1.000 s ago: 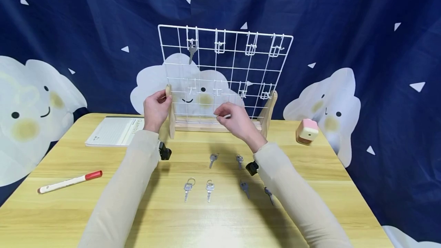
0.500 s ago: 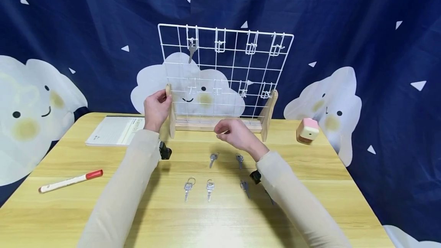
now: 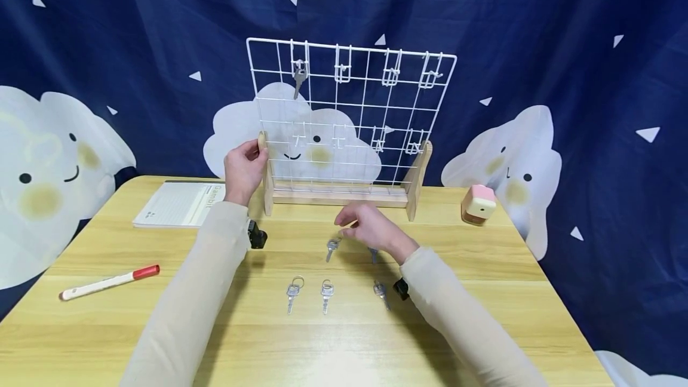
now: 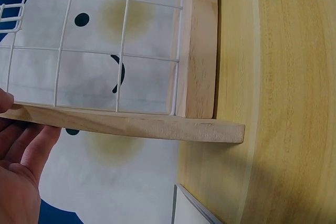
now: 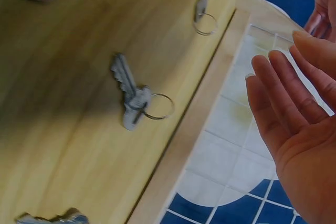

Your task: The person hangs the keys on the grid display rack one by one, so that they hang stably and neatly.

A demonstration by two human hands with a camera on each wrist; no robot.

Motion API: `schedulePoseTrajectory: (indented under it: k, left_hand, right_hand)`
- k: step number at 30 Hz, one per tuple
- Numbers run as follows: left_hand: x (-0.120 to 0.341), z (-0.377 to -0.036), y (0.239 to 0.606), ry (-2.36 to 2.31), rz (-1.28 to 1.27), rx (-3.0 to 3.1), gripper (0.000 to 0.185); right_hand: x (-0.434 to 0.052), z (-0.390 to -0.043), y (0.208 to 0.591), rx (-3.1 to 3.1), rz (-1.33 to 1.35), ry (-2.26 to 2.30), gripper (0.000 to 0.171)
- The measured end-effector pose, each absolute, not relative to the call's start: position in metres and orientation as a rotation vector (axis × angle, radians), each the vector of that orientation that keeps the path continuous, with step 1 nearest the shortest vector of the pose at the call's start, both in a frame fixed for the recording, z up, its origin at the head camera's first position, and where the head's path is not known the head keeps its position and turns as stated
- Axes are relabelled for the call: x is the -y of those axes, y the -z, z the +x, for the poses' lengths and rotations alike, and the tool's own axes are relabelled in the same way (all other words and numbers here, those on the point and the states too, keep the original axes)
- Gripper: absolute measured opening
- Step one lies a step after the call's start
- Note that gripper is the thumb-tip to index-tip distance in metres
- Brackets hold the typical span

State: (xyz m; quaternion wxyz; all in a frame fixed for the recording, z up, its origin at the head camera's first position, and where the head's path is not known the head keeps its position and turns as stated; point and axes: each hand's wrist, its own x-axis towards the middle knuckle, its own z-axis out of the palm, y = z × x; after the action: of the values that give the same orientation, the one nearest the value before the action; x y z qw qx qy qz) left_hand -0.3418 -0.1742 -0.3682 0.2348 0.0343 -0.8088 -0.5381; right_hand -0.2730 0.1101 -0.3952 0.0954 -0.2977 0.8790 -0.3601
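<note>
A white wire grid rack [image 3: 349,112] stands on a wooden base at the back of the table, with one key [image 3: 299,79] hanging from a top-left hook. My left hand [image 3: 249,160] grips the rack's left wooden post [image 4: 131,125], thumb on one side and fingers on the other. My right hand [image 3: 357,224] hovers low over the table in front of the rack, fingers [image 5: 278,95] straight and holding nothing. Just under it lies a key with a ring [image 3: 332,248] [image 5: 132,100]. Several more keys [image 3: 292,291] lie nearer me.
A notebook [image 3: 177,203] lies at the back left and a red-capped marker [image 3: 110,283] at the front left. A pink cube [image 3: 479,203] sits at the right. Empty hooks [image 3: 390,73] line the grid. A blue cloud-print cloth hangs behind.
My right hand has dropped from in front of the rack's lower bar down towards the table and now hangs over the keys. The left hand has kept its hold on the post.
</note>
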Motion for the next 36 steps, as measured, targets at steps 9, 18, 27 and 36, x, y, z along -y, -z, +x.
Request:
schedulePoseTrajectory:
  k: [9, 18, 27, 36]
  left_hand:
    - [0.174, -0.342, 0.368, 1.468, 0.082, 2.220, 0.035]
    - [0.175, -0.342, 0.368, 1.456, 0.050, 2.206, 0.033]
    - [0.177, -0.343, 0.370, 1.492, 0.037, 2.192, 0.032]
    - [0.177, -0.343, 0.370, 1.488, 0.017, 2.173, 0.031]
  right_hand:
    - [-0.108, -0.269, 0.412, -2.615, -0.835, 0.950, 0.034]
    - [-0.104, -0.270, 0.424, -2.660, -0.919, 0.868, 0.031]
    - [-0.096, -0.274, 0.430, -2.769, -0.987, 0.720, 0.021]
    - [-0.092, -0.278, 0.431, -2.804, -1.040, 0.604, 0.018]
